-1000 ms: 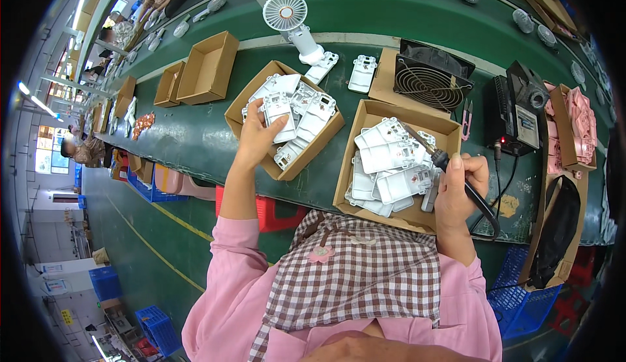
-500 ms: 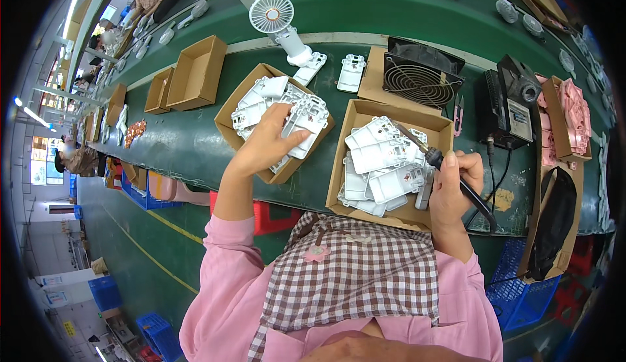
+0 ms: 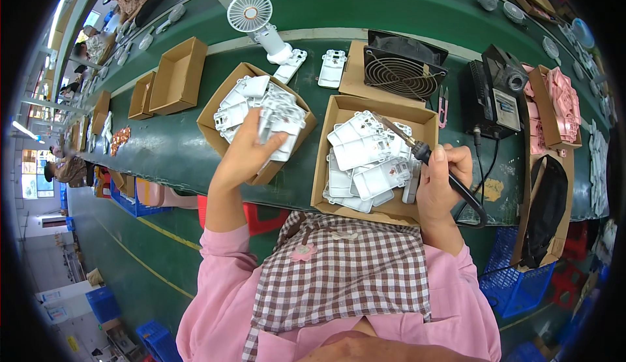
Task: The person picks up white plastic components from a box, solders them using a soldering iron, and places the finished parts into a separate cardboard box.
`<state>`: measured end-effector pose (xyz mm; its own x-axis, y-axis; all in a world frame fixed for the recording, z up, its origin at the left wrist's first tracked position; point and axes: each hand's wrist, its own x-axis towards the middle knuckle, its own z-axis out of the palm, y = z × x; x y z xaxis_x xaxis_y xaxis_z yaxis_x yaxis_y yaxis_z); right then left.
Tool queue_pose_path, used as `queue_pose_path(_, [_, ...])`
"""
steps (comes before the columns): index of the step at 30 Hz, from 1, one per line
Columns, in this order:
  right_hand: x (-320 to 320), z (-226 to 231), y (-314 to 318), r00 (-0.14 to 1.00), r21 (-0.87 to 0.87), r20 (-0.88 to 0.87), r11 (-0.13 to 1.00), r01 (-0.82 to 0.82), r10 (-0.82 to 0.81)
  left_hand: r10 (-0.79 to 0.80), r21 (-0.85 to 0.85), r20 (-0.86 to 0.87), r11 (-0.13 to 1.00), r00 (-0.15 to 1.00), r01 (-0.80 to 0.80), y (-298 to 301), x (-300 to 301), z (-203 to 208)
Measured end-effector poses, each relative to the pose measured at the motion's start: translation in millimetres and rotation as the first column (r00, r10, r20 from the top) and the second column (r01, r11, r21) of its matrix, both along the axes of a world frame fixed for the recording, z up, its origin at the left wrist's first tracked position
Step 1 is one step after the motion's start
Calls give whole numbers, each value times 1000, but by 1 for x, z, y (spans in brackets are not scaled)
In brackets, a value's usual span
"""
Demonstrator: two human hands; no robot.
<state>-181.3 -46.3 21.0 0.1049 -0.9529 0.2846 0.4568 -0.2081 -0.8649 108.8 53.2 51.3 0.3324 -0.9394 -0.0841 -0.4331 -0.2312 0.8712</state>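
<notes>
Two open cardboard boxes stand side by side on the green tabletop [image 3: 365,16]. The left box [image 3: 222,104] holds a loose heap of white plastic shells; the left hand [image 3: 246,156] is inside it, fingers [image 3: 270,145] pinching one shell [image 3: 274,124] on top of the heap. The right box [image 3: 339,111] holds flat white shells too, too many to count. The right hand [image 3: 438,182] is at this box's right edge, fingers closed around a black soldering iron [image 3: 417,150], its thin metal tip over the shells. Behind stands one small white fan [image 3: 251,13].
</notes>
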Motion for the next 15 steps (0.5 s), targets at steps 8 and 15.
queue_pose_path(8, [0, -1, -2, 998, -25, 54, 999, 25, -24, -72, -227, -630, 969, 773, -95, -21, -33, 3])
queue_pose_path(15, [-4, -2, -1, 997, -31, 55, 998, 54, -53, -118, -211, -767, 975, 631, -74, -48, -72, -2])
